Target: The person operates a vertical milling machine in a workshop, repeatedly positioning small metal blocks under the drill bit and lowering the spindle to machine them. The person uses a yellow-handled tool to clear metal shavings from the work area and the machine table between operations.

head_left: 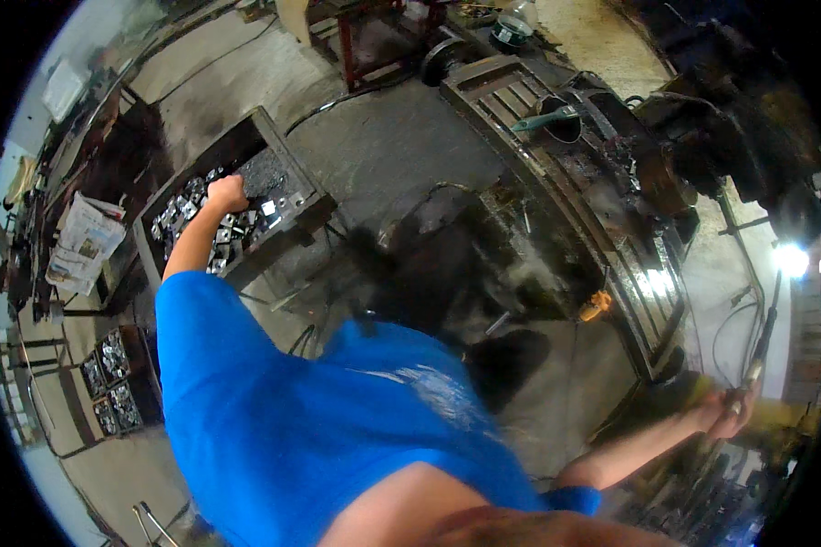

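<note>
Over a metal-sided bin (292, 223) at the left, my left hand (228, 193) is closed among small blocky metal parts (187, 202). What its fingers hold, if anything, is hidden. Far out to the right, my right hand (734, 412) is wrapped around the pale lower end of a slim rod-like handle (764, 342), whose dark upper part rises toward a bright lamp (791, 261). Motion and the dim edge of the picture blur those fingers. Fine grey metal chips (266, 173) fill the bin's far part.
A slatted metal machine bed (602, 246) runs along the right, with a green-handled brush (547, 118) on it. An orange knob-like piece (597, 306) sits at its near edge. Divided boxes of metal parts (114, 383) and a newspaper (86, 244) are at far left.
</note>
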{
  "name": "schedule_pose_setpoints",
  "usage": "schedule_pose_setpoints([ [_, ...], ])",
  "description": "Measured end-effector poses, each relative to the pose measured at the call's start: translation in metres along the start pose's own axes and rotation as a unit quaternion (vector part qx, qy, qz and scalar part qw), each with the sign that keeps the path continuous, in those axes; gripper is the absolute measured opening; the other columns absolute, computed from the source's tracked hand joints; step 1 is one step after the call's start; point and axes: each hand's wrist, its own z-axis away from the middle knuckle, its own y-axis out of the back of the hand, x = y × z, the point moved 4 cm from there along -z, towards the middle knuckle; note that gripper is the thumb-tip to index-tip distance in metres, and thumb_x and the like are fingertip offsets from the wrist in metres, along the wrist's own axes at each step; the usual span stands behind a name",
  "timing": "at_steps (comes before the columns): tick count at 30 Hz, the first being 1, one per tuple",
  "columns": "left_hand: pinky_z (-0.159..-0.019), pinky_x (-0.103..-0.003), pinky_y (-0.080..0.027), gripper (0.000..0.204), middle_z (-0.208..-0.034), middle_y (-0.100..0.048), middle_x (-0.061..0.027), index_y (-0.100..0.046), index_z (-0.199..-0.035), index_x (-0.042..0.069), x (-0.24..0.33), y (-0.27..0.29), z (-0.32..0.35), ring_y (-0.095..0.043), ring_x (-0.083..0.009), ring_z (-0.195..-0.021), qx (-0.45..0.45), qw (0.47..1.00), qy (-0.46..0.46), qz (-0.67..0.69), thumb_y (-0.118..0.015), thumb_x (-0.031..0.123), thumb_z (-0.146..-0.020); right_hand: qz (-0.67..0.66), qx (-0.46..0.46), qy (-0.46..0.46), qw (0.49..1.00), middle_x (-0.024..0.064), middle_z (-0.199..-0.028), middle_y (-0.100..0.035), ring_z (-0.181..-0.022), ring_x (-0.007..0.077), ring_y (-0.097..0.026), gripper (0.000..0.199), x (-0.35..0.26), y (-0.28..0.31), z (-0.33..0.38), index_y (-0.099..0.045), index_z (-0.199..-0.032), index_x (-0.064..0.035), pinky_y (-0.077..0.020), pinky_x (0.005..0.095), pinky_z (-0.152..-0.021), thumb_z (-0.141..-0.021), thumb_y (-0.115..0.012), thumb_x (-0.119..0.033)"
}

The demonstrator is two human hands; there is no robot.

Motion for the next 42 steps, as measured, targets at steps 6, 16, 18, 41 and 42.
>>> schedule_pose_setpoints([
  [6,-0.071,-0.042,-0.048,0.028,-0.093,-0.062,-0.0137,-0.062,-0.088,0.008,0.004,0.024,0.014,-0.059,-0.0321,-0.087,0.098,0.991,0.023,0.089,-0.062,0.023,-0.065,0.007,0.002,-0.062,0.998,0.026,-0.107,-0.055,-0.104,0.0377,-0.05,0.026,-0.018,-0.012,-0.009,-0.057,-0.09,-0.0005,-0.0371,0.0492,-0.092,-0.071,-0.043,-0.011],
  [16,-0.076,-0.03,-0.049,0.015,-0.091,-0.059,-0.0091,-0.056,-0.087,0.001,-0.048,0.081,-0.055,-0.058,-0.0185,-0.08,0.248,0.613,-0.2,0.723,-0.061,0.012,-0.078,0.018,0.087,-0.06,0.994,0.0135,-0.073,-0.054,-0.092,0.0337,-0.054,0.029,-0.04,-0.057,-0.038,-0.057,-0.081,0.0016,-0.0298,0.0566,-0.097,-0.065,-0.044,-0.019],
  [18,-0.074,-0.029,-0.049,0.016,-0.087,-0.059,-0.0087,-0.055,-0.086,0.002,0.01,0.141,-0.033,-0.058,-0.0192,-0.076,0.185,0.533,-0.22,0.796,-0.062,0.014,-0.078,0.028,0.085,-0.058,0.994,0.0138,-0.073,-0.054,-0.09,0.0338,-0.054,0.029,-0.045,-0.051,-0.043,-0.056,-0.08,0.0022,-0.0302,0.0562,-0.096,-0.065,-0.044,-0.019],
  [41,-0.039,-0.022,-0.034,0.033,-0.06,-0.051,-0.0009,-0.055,-0.08,0.006,0.269,0.051,-0.109,-0.043,-0.0087,-0.043,-0.132,0.455,-0.042,0.88,-0.062,0.038,-0.081,0.178,0.032,-0.034,0.983,0.0157,-0.084,-0.059,-0.082,0.0249,-0.061,0.022,-0.039,-0.062,-0.207,-0.06,-0.087,0.0077,-0.0511,0.0355,-0.071,-0.077,-0.041,0.005],
  [42,-0.039,-0.022,-0.034,0.032,-0.06,-0.051,-0.0011,-0.055,-0.082,0.005,0.272,0.052,-0.105,-0.043,-0.0091,-0.044,-0.139,0.457,-0.05,0.877,-0.062,0.037,-0.081,0.135,0.024,-0.062,0.989,0.0162,-0.088,-0.059,-0.087,0.0265,-0.06,0.024,-0.038,-0.06,-0.213,-0.056,-0.096,0.008,-0.0497,0.0353,-0.075,-0.077,-0.042,0.002],
])
